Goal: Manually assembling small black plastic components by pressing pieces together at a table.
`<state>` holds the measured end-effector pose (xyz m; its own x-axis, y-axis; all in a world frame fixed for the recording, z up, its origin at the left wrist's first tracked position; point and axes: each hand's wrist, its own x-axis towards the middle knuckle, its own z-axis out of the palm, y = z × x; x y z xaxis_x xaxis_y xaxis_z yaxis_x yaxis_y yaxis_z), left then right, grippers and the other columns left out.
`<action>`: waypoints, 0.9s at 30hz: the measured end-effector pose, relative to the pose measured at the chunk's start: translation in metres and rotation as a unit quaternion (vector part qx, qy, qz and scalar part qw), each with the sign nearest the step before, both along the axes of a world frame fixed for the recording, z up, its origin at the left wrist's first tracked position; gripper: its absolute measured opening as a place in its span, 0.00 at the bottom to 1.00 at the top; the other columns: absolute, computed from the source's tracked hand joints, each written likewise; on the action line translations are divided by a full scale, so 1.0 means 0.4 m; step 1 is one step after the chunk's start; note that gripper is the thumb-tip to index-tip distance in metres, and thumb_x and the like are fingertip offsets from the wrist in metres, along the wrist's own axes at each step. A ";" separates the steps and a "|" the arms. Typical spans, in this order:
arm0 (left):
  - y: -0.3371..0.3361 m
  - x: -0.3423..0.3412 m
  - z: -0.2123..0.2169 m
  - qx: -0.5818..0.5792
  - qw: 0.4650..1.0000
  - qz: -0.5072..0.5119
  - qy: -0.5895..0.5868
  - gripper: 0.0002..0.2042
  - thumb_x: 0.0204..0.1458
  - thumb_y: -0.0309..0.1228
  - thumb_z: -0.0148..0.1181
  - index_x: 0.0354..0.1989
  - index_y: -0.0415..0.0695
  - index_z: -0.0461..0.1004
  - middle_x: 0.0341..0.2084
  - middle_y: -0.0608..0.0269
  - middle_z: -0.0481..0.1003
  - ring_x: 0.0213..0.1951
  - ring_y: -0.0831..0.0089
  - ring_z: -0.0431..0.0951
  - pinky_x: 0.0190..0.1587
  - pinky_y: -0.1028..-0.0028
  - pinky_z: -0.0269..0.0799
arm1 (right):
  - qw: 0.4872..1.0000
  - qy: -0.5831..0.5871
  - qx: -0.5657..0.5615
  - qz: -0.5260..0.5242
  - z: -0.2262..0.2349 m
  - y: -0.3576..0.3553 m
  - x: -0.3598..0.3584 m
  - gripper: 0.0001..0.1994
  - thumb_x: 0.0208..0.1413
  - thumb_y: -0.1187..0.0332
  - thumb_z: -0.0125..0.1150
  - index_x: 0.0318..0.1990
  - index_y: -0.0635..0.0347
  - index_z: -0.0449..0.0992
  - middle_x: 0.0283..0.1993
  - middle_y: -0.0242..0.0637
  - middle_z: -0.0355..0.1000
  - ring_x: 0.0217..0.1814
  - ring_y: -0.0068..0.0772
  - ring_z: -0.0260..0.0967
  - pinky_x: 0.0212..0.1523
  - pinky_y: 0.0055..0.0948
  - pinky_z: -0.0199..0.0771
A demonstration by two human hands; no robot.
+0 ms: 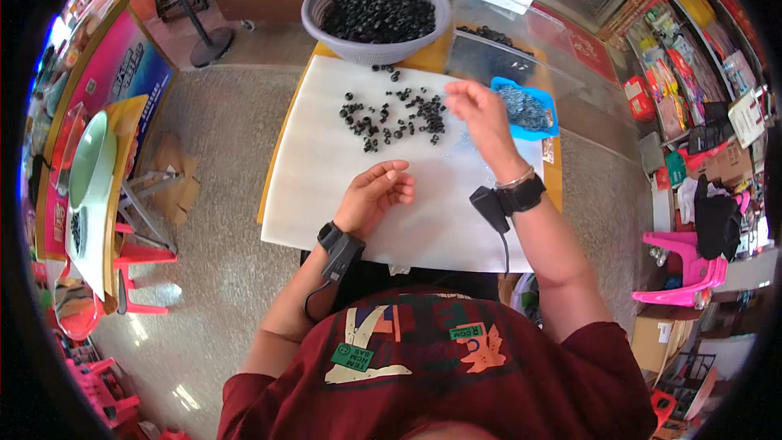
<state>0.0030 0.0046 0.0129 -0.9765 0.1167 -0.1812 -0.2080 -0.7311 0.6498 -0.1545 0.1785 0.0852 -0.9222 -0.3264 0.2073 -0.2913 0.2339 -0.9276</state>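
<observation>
My left hand (376, 195) is just above the white work surface (326, 212), near its front edge. Its fingers are curled in with the thumb against them; anything in them is too small to make out. Further right and farther off, my right hand (482, 118) is between the loose black knob-like parts (387, 118) and a blue basket (498, 84). The fingers of my right hand point left, loosely bent and apart, with nothing visible in them. The basket holds many small silvery pieces (525, 107), perhaps screws. A few more small pieces (464, 143) lie by my right wrist.
A grey basin (444, 12) heaped with black parts (379, 10) stands at the table's far edge. Beside it is a clear panel-like box (489, 57). A side table (130, 122) with a green bowl (88, 159) is at left; pink stools (680, 265) and shelves are at right.
</observation>
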 end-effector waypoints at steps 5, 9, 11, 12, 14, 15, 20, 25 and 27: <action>-0.002 -0.009 -0.004 0.010 1.000 -0.022 0.012 0.14 0.62 0.29 0.46 0.53 0.34 0.64 0.38 0.53 0.74 0.38 0.69 0.75 0.44 0.71 0.73 | 0.949 0.220 0.222 0.049 -0.112 -0.054 0.056 0.07 0.48 0.75 0.56 0.35 0.60 0.77 0.34 0.41 0.71 0.40 0.44 0.69 0.40 0.37 0.71; -0.006 -0.004 -0.009 0.011 1.000 -0.020 0.011 0.14 0.62 0.28 0.45 0.53 0.35 0.64 0.38 0.53 0.74 0.38 0.70 0.75 0.44 0.71 0.73 | 0.922 0.296 0.239 0.066 -0.142 -0.110 0.071 0.06 0.46 0.73 0.56 0.33 0.59 0.77 0.34 0.39 0.68 0.42 0.43 0.66 0.45 0.40 0.67; -0.005 -0.004 -0.011 0.009 1.000 -0.021 0.013 0.14 0.62 0.29 0.46 0.53 0.35 0.64 0.39 0.54 0.74 0.38 0.70 0.75 0.45 0.71 0.73 | 0.917 0.295 0.257 0.074 -0.149 -0.122 0.069 0.06 0.46 0.73 0.56 0.33 0.59 0.77 0.34 0.39 0.68 0.43 0.43 0.66 0.46 0.40 0.67; -0.005 -0.003 -0.010 0.009 1.000 -0.021 0.012 0.14 0.62 0.29 0.46 0.53 0.35 0.64 0.39 0.54 0.74 0.38 0.70 0.75 0.45 0.71 0.73 | 0.911 0.294 0.276 0.081 -0.152 -0.124 0.068 0.06 0.46 0.73 0.56 0.33 0.59 0.77 0.34 0.38 0.67 0.44 0.43 0.65 0.47 0.40 0.66; -0.004 0.000 -0.008 0.007 1.000 -0.019 0.007 0.14 0.62 0.28 0.45 0.53 0.35 0.64 0.39 0.54 0.74 0.38 0.70 0.75 0.44 0.71 0.73 | 0.921 0.285 0.253 0.079 -0.149 -0.119 0.076 0.06 0.46 0.73 0.57 0.33 0.60 0.77 0.34 0.38 0.68 0.42 0.42 0.66 0.45 0.38 0.67; -0.003 0.000 -0.011 0.007 1.000 -0.018 0.007 0.14 0.62 0.28 0.45 0.53 0.35 0.64 0.39 0.54 0.74 0.38 0.70 0.75 0.44 0.71 0.73 | 0.930 0.276 0.230 0.077 -0.143 -0.115 0.083 0.06 0.47 0.73 0.57 0.34 0.60 0.77 0.33 0.39 0.68 0.40 0.41 0.67 0.43 0.37 0.68; 0.008 -0.005 -0.004 0.033 0.998 0.059 -0.009 0.13 0.62 0.28 0.45 0.51 0.35 0.65 0.38 0.57 0.74 0.37 0.70 0.75 0.42 0.72 0.73 | 0.983 0.090 0.100 0.123 -0.089 -0.076 0.157 0.08 0.49 0.73 0.59 0.37 0.63 0.77 0.33 0.39 0.69 0.32 0.35 0.68 0.34 0.32 0.69; -0.007 -0.008 -0.028 0.052 0.998 0.033 0.020 0.12 0.61 0.28 0.47 0.49 0.34 0.67 0.37 0.57 0.74 0.37 0.71 0.75 0.41 0.72 0.74 | 0.988 0.061 0.068 0.127 -0.086 -0.072 0.230 0.09 0.50 0.75 0.59 0.40 0.63 0.77 0.33 0.39 0.68 0.31 0.33 0.69 0.32 0.29 0.70; -0.009 -0.006 -0.031 0.056 0.998 0.025 0.022 0.12 0.61 0.28 0.47 0.48 0.34 0.68 0.36 0.57 0.74 0.36 0.71 0.76 0.41 0.72 0.75 | 0.993 0.047 0.032 0.103 -0.092 -0.073 0.243 0.09 0.51 0.75 0.59 0.40 0.62 0.77 0.35 0.40 0.68 0.32 0.33 0.69 0.32 0.28 0.70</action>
